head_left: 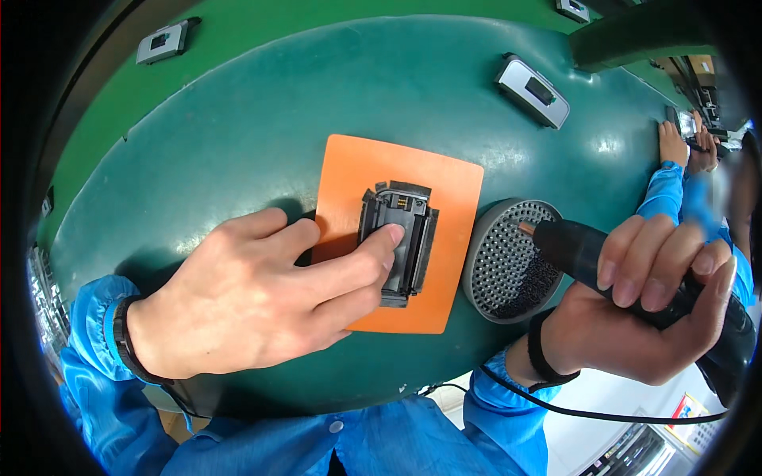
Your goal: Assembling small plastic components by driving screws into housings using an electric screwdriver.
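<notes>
A black plastic housing (403,222) with small gold contacts near its far end lies on an orange mat (440,305). My left hand (262,293) holds it down, index finger pressed onto its middle and the other fingers curled at its left; the thumb side partly hides its near left edge. In my right hand (635,317) is a black electric screwdriver (567,246), fingers wrapped round its body. Its copper-coloured tip points left, over a round grey screw tray (474,274) with a dimpled plate. Small black screws (533,287) are heaped on the tray's near right side.
A grey-and-black device (533,91) lies at the far right of the green table, another (164,41) beyond its edge at far left. A dark green bar (643,36) crosses the far right. A co-worker's hands (673,144) work at right. A black cable (603,414) runs near my right wrist.
</notes>
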Available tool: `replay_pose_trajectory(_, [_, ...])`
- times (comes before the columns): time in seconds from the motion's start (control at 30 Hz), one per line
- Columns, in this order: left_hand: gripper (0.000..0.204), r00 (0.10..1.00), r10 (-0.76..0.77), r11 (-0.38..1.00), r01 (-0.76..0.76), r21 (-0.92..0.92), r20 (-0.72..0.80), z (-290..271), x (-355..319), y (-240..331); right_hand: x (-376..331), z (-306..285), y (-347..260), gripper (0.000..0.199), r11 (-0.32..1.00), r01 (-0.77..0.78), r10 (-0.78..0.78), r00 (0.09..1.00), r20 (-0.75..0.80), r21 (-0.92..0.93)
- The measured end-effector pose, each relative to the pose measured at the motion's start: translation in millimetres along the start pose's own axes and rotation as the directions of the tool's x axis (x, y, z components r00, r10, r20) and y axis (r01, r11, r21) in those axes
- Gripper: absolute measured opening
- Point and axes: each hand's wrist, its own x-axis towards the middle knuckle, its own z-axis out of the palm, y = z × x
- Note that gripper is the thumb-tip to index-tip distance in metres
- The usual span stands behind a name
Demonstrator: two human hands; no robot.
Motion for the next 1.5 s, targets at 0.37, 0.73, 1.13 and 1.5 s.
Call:
replay_pose_trajectory(0.37, [0.059,1.0,0.003,1.0,-0.003,0.021,-0.008,1,-5,1,1,7,5,0.02,0.999,-0.034,0.034,0.999,0.013,-0.035])
replay_pose_trajectory(0.73, [0.055,0.999,-0.03,0.999,0.03,0.018,-0.033,3,-3,1,2,1,8,0.023,0.995,0.005,-0.003,1.0,0.022,-0.095])
replay_pose_trajectory(1.13, [0.033,0.989,-0.043,0.998,0.036,-0.048,-0.144,12,-12,4,0,-2,-42,0.023,0.985,-0.042,0.044,0.999,-0.009,0.165])
replay_pose_trajectory(1.5, [0.035,0.988,-0.116,0.985,0.101,-0.141,-0.1,13,-6,0,-30,35,-36,0.031,0.948,-0.271,0.198,0.912,0.358,0.166])
